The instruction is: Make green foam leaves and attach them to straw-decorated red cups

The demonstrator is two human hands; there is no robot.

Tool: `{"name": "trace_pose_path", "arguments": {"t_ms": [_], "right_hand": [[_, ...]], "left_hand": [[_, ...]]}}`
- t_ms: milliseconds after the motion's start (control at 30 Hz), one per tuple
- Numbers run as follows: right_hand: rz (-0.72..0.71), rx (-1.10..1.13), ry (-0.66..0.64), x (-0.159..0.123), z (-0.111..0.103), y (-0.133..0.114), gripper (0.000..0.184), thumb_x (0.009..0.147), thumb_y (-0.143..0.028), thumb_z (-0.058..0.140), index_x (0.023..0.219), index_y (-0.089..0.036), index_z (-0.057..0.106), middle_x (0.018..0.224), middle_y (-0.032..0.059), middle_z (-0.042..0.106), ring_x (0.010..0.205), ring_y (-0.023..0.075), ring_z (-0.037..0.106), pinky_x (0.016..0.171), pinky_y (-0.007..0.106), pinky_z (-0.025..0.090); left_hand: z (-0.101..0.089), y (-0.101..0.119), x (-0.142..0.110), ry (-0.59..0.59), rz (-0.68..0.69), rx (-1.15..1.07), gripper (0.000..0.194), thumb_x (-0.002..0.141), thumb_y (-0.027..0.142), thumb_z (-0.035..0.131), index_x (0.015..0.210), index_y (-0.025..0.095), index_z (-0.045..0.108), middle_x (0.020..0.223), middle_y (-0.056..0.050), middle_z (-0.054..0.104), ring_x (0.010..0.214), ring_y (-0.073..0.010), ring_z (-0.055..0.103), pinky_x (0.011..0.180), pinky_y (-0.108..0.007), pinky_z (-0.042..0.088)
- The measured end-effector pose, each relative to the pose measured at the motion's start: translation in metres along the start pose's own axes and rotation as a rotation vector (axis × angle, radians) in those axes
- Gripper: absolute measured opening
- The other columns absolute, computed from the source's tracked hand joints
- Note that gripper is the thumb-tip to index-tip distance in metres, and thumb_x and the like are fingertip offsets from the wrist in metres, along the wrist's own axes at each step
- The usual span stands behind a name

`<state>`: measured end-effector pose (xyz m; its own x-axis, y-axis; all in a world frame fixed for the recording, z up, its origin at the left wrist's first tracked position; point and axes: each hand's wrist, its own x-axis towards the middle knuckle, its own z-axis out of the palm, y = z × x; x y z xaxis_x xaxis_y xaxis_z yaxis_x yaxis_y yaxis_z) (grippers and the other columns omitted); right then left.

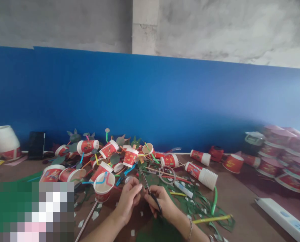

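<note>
My right hand (162, 201) is wrapped round the dark handles of a pair of scissors (155, 203), whose blades point up and away from me. Beside it, my left hand (131, 200) is closed in a pinch near the blades; what lies between its fingertips is too small to make out. Green paper (160, 232) lies on the table below my right wrist. Just left of my left hand stands a red and white paper cup (104, 188) with bent blue and red straws in it.
Paper cups with straws and green cut-outs form a heap (109, 149) at the back. Right of my hands lie a stack of cups (201, 175), a glue stick (183, 189), tape rings (167, 174) and green scraps. A white power strip (283, 216) sits at the right.
</note>
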<state>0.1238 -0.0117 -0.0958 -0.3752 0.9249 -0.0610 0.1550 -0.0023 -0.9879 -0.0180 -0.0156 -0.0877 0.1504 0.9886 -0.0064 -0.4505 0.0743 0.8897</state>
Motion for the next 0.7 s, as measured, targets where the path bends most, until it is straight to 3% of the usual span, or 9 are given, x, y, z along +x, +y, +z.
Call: {"name": "trace_pose_path", "arguments": {"t_ms": [133, 333, 433, 600, 700], "right_hand": [[0.011, -0.003, 0.018, 0.0010, -0.0019, -0.0011, 0.043, 0.066, -0.056, 0.066, 0.068, -0.016, 0.051, 0.035, -0.0079, 0.046, 0.026, 0.0054, 0.037, 0.026, 0.014, 0.026], [-0.062, 0.119, 0.197, 0.0012, -0.0037, -0.0020, 0.045, 0.071, -0.059, 0.061, 0.081, -0.016, 0.053, 0.040, -0.0067, 0.051, 0.029, 0.0074, 0.044, 0.026, 0.013, 0.024], [-0.102, 0.157, 0.262, 0.0021, -0.0039, -0.0012, 0.044, 0.069, -0.058, 0.063, 0.076, -0.016, 0.051, 0.039, -0.0070, 0.049, 0.030, 0.0073, 0.044, 0.027, 0.013, 0.025], [-0.096, 0.175, 0.270, 0.0025, -0.0031, -0.0012, 0.044, 0.069, -0.058, 0.063, 0.072, -0.017, 0.050, 0.037, -0.0076, 0.047, 0.028, 0.0067, 0.043, 0.027, 0.013, 0.024], [-0.104, 0.164, 0.221, 0.0019, -0.0007, -0.0011, 0.041, 0.072, -0.056, 0.062, 0.073, -0.017, 0.049, 0.039, -0.0072, 0.048, 0.031, 0.0069, 0.044, 0.029, 0.013, 0.026]], "left_hand": [[0.0006, -0.0012, 0.0004, 0.027, 0.018, 0.015, 0.029, 0.068, 0.035, 0.066, 0.071, 0.019, 0.042, 0.058, 0.006, 0.056, 0.036, -0.0001, 0.022, 0.038, -0.017, 0.012], [0.0016, -0.0044, 0.0002, 0.022, -0.019, 0.053, 0.028, 0.067, 0.035, 0.067, 0.071, 0.019, 0.044, 0.051, 0.010, 0.045, 0.035, 0.0000, 0.020, 0.037, -0.016, 0.010], [0.0025, -0.0071, 0.0000, -0.019, -0.075, 0.071, 0.031, 0.065, 0.037, 0.070, 0.070, 0.019, 0.044, 0.046, 0.013, 0.036, 0.035, -0.0005, 0.018, 0.037, -0.016, 0.009], [0.0037, -0.0093, 0.0000, -0.096, -0.106, 0.121, 0.035, 0.066, 0.044, 0.071, 0.069, 0.018, 0.047, 0.043, 0.012, 0.035, 0.034, -0.0012, 0.019, 0.036, -0.017, 0.009], [0.0039, -0.0101, 0.0001, -0.052, -0.076, 0.128, 0.038, 0.068, 0.046, 0.070, 0.065, 0.019, 0.044, 0.041, 0.012, 0.034, 0.034, -0.0014, 0.021, 0.036, -0.016, 0.012]]}}
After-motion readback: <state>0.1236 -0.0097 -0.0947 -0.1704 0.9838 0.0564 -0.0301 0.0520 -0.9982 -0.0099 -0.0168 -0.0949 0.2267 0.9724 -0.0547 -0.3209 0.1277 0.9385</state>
